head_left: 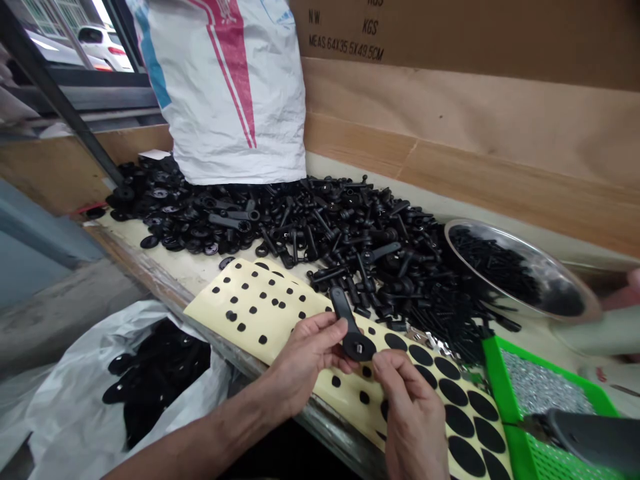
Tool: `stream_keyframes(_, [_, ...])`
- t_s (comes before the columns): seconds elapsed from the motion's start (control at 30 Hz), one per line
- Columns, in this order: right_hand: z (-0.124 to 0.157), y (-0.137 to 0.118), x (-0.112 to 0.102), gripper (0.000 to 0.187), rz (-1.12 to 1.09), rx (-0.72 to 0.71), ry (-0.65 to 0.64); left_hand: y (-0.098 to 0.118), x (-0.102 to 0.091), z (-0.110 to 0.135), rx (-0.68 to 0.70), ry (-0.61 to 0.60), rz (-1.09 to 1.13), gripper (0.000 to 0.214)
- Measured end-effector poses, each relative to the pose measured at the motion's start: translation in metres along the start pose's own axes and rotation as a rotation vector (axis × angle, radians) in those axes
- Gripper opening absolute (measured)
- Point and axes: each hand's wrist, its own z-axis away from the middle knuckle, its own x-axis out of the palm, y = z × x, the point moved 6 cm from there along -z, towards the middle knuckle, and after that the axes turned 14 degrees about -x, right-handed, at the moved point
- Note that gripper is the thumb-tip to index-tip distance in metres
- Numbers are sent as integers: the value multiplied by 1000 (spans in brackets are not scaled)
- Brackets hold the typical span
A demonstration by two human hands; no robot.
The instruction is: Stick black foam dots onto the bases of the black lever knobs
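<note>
Two bare hands are working at the front edge of the tabletop [150, 280], over a cream backing sheet [250, 303] dotted w/ black round pads [453, 393], small ones at the far end and bigger ones toward the R. L hand [307, 363] is pinching a black plastic lever [345, 313] between thumb and fingers, holding it just above the sheet, its round head turned toward the R hand [413, 417] and a small metal insert showing in that head. R hand's thumb and forefinger are pressed together right beside the head, but whatever's between them is too small to tell. Step in hand looks like close work on this one lever's head, and the next move calls for keeping that head steady and clear of the pads. Behind the hands, a big heap of black levers and knobs [350, 227] is lying against a white woven sack [225, 93]. To the R, a steel bowl [555, 280] is holding black screws [493, 263], and a green tray [493, 363] is holding small silver parts [547, 387], w/ a grey power tool [585, 437] reaching over it. A white plastic bag [65, 413] of black parts [155, 380] is sitting below the tabletop edge on the L
</note>
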Motion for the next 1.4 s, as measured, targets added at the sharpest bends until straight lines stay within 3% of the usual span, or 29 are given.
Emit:
stream_keyframes(0.27, [-1, -3, 1, 25, 56, -42, -8, 2, 0, 2, 10, 10, -26, 28])
stream_keyframes(0.47, [-2, -14, 1, 24, 179, -166, 16, 5, 1, 4, 39, 5, -32, 27])
stream_keyframes(0.6, [-1, -24, 1, 24, 332, -262, 2, 7, 2, 5, 63, 6, -59, 21])
stream_keyframes(0.77, [1, -33, 6, 19, 548, -486, -8, 8, -2, 8, 106, 140, -128, 23])
stream_keyframes(0.87, [5, -41, 12, 17, 798, -601, 19, 8, -4, 11, 148, 195, -151, 25])
stream_keyframes(1.0, [7, -46, 15, 27, 1070, -562, -45, 10, -5, 13, 195, 197, -185, 23])
stream_keyframes(1.1, [0, -46, 1, 40, 1131, -518, -46, 12, -8, 14, 186, 185, -182, 22])
stream_keyframes(1.17, [-8, -42, -12, 50, 1049, -470, -4, 13, -9, 14, 182, 175, -164, 22])
stream_keyframes(1.23, [-14, -31, -17, 49, 778, -351, -38, 12, -7, 14, 175, 149, -144, 21])
stream_keyframes(1.33, [-10, -17, 5, 35, 286, -159, -158, 6, 0, 12, 148, 90, -112, 19])
stream_keyframes(1.4, [0, -17, 25, 28, 123, -124, -184, 6, -2, 15, 137, 108, -121, 16])
